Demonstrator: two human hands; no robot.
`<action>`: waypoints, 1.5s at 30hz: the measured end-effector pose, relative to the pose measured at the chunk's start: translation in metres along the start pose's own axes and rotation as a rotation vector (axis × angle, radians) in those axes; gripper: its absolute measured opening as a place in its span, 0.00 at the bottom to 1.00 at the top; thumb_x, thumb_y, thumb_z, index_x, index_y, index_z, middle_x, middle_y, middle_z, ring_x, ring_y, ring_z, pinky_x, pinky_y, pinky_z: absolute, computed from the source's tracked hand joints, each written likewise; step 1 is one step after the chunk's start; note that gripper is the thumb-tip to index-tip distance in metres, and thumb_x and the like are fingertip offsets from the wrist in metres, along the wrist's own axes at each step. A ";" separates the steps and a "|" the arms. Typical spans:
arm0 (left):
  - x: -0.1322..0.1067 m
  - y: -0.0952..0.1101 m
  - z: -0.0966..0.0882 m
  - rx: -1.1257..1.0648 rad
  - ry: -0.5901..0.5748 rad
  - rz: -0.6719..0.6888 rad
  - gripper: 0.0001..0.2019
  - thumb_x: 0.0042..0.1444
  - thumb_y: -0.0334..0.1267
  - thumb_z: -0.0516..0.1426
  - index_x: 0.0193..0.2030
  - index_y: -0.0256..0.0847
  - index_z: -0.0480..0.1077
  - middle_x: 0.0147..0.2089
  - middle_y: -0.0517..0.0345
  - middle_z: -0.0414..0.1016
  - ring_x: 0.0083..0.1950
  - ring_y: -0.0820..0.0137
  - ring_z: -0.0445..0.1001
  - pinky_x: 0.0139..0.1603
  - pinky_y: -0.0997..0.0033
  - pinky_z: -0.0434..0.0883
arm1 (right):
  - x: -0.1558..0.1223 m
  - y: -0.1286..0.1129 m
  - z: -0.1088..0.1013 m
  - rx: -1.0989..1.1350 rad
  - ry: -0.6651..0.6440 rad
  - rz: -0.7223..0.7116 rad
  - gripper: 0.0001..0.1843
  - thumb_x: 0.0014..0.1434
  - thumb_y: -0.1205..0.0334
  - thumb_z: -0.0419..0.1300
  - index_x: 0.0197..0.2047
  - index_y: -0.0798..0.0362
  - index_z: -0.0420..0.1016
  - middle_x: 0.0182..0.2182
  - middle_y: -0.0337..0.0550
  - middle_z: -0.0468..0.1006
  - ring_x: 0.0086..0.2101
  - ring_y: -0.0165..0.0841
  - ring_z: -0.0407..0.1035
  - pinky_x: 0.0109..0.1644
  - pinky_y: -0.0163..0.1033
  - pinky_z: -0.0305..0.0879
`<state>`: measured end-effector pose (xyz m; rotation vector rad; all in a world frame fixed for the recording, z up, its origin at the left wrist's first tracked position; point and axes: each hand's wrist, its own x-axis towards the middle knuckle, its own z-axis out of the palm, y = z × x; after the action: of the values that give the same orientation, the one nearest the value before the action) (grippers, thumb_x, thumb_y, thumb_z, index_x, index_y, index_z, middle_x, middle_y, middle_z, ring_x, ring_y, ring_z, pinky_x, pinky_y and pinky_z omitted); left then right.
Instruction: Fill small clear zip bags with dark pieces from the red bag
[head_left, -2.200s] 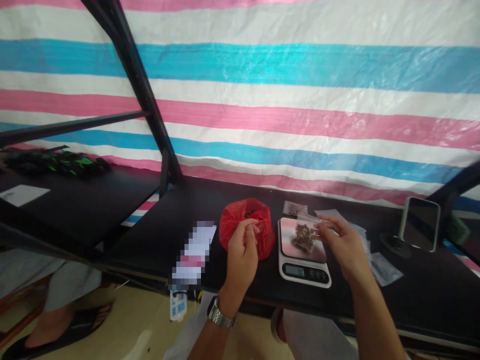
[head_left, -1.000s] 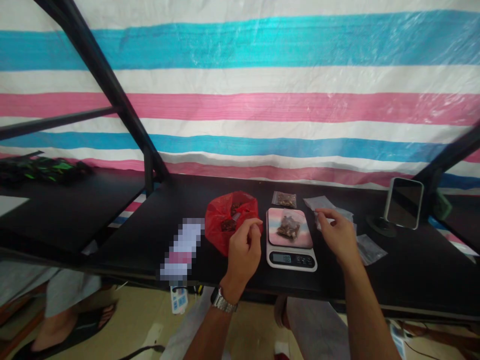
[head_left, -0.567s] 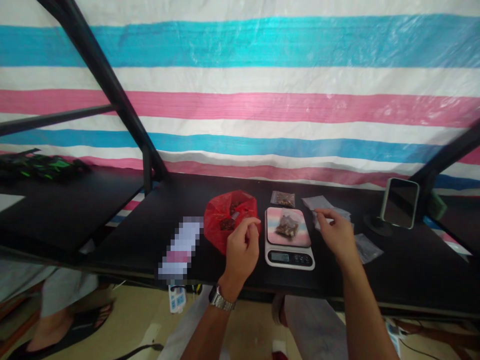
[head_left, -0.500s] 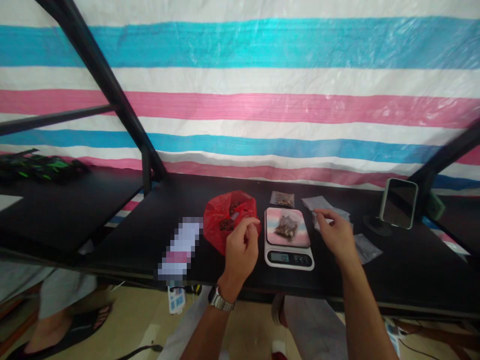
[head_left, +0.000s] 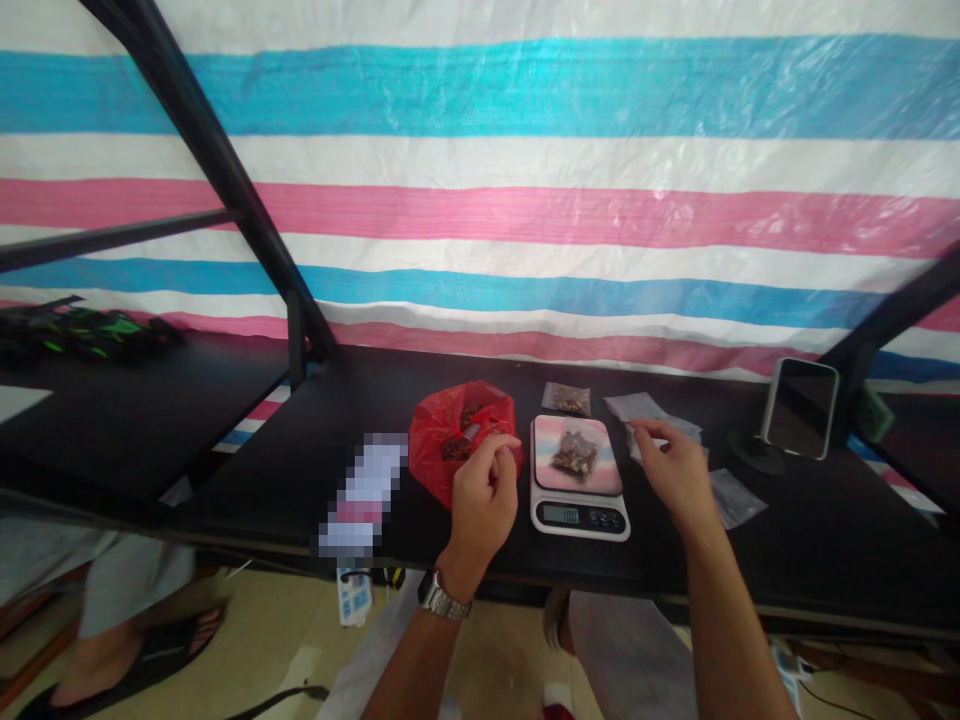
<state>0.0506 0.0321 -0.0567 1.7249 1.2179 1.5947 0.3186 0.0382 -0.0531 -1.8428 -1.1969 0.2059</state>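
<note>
A white digital scale (head_left: 537,508) with a pink-and-blue top stands on the black table (head_left: 825,560). A small clear bag of brown bits (head_left: 574,452) lies on it. My left hand (head_left: 484,495), with a watch on its wrist, hovers left of the scale, in front of an open red plastic bag (head_left: 442,462) of brown bits. Its fingertips are pinched together, and what they hold is too small to see. My right hand (head_left: 675,470) hovers right of the scale over empty clear bags (head_left: 646,405), fingers loosely curled and apart, holding nothing.
A second filled clear bag (head_left: 567,399) lies behind the scale. A phone on a stand (head_left: 799,408) stands at the right, with another empty bag (head_left: 739,497) near it. A blurred packet (head_left: 364,493) lies at the left. Black frame bars and a striped tarp stand behind. Someone's sandalled foot (head_left: 142,650) shows at lower left.
Earlier my right hand held the small bag over the scale. The bag now lies on the scale and that hand has drawn off to the right. My left hand stays pinched.
</note>
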 end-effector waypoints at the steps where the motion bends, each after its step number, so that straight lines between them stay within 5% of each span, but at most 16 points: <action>1: 0.000 0.000 0.000 0.002 0.002 0.002 0.13 0.71 0.38 0.52 0.44 0.41 0.78 0.27 0.63 0.75 0.23 0.75 0.68 0.27 0.76 0.65 | 0.000 0.000 0.000 -0.005 -0.004 0.005 0.26 0.56 0.43 0.57 0.41 0.54 0.88 0.35 0.53 0.88 0.26 0.40 0.68 0.37 0.46 0.66; 16: 0.001 -0.003 -0.003 0.019 0.014 0.017 0.12 0.70 0.37 0.52 0.43 0.41 0.78 0.26 0.65 0.72 0.24 0.74 0.68 0.29 0.75 0.66 | -0.001 -0.002 0.002 -0.003 -0.017 0.031 0.26 0.57 0.44 0.56 0.42 0.54 0.88 0.36 0.55 0.87 0.33 0.46 0.75 0.44 0.50 0.69; 25: 0.001 -0.002 -0.002 0.020 0.015 0.014 0.12 0.70 0.37 0.53 0.42 0.41 0.78 0.24 0.65 0.71 0.23 0.74 0.68 0.29 0.76 0.66 | -0.006 -0.001 0.022 -0.027 -0.165 -0.154 0.26 0.61 0.44 0.57 0.45 0.53 0.88 0.36 0.52 0.82 0.40 0.46 0.75 0.54 0.53 0.70; 32: -0.001 -0.003 -0.004 0.023 0.003 0.016 0.13 0.71 0.36 0.52 0.43 0.41 0.79 0.24 0.65 0.71 0.23 0.74 0.69 0.28 0.75 0.67 | -0.005 -0.008 0.028 -0.015 -0.119 -0.153 0.20 0.59 0.44 0.60 0.35 0.51 0.84 0.36 0.54 0.81 0.43 0.49 0.73 0.58 0.59 0.68; 35: -0.001 -0.003 -0.005 0.011 0.001 0.027 0.13 0.71 0.37 0.52 0.43 0.42 0.79 0.28 0.61 0.76 0.27 0.72 0.72 0.33 0.74 0.71 | -0.009 -0.027 0.019 0.185 -0.207 -0.128 0.22 0.63 0.41 0.60 0.40 0.51 0.81 0.38 0.50 0.83 0.40 0.44 0.75 0.51 0.50 0.72; 40: 0.000 -0.007 -0.001 -0.063 -0.002 -0.012 0.14 0.69 0.42 0.59 0.58 0.43 0.76 0.55 0.48 0.82 0.54 0.62 0.79 0.57 0.62 0.74 | -0.028 -0.066 0.010 0.582 -0.462 -0.142 0.23 0.62 0.36 0.67 0.38 0.50 0.78 0.33 0.42 0.79 0.35 0.37 0.72 0.42 0.41 0.70; 42: 0.000 -0.008 0.002 -0.106 -0.031 -0.076 0.17 0.67 0.45 0.62 0.60 0.44 0.76 0.57 0.48 0.81 0.56 0.61 0.78 0.60 0.60 0.73 | -0.034 -0.077 0.011 0.639 -0.542 -0.165 0.23 0.62 0.37 0.69 0.36 0.50 0.78 0.32 0.41 0.78 0.33 0.35 0.70 0.40 0.39 0.68; 45: -0.001 -0.006 0.005 -0.226 -0.166 -0.206 0.13 0.68 0.49 0.61 0.48 0.42 0.80 0.47 0.51 0.83 0.49 0.61 0.80 0.54 0.62 0.75 | -0.040 -0.083 0.017 0.692 -0.618 -0.170 0.21 0.63 0.39 0.70 0.37 0.49 0.79 0.31 0.39 0.75 0.32 0.33 0.68 0.39 0.38 0.66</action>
<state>0.0536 0.0353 -0.0634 1.5048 1.0538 1.3813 0.2346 0.0263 -0.0127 -1.0814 -1.4402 1.0109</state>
